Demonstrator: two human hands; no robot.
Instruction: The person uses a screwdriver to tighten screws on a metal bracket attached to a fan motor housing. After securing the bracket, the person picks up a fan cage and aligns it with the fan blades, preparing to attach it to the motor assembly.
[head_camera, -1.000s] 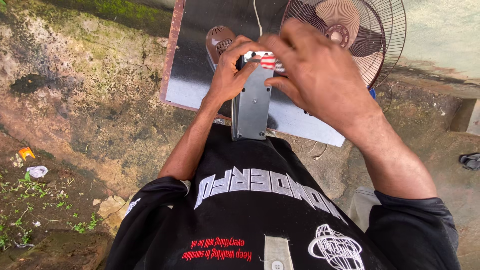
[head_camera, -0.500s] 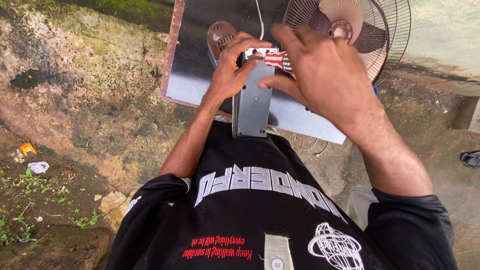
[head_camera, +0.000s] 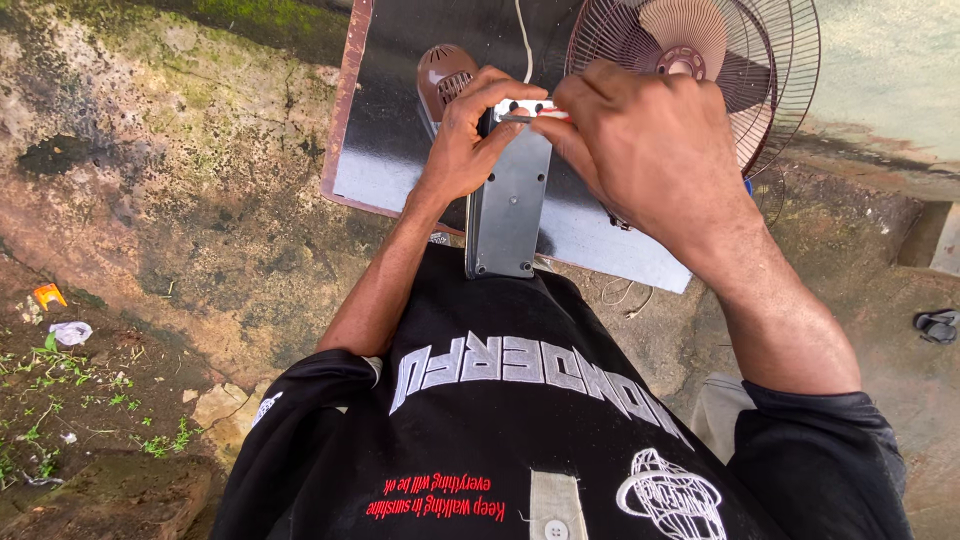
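Grey switch box (head_camera: 510, 210): long axis runs away from body, far end pinched in left hand (head_camera: 470, 140) grip; right hand (head_camera: 650, 150) grip holds thin tool (head_camera: 530, 117) crosswise at that end.

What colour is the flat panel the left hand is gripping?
Grey: the panel, held by the left hand, shows best in the head view.

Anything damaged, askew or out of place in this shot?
Yes. The fan lies on its back on a grey board, with a brown motor housing loose beside it. Litter sits on the ground at left.
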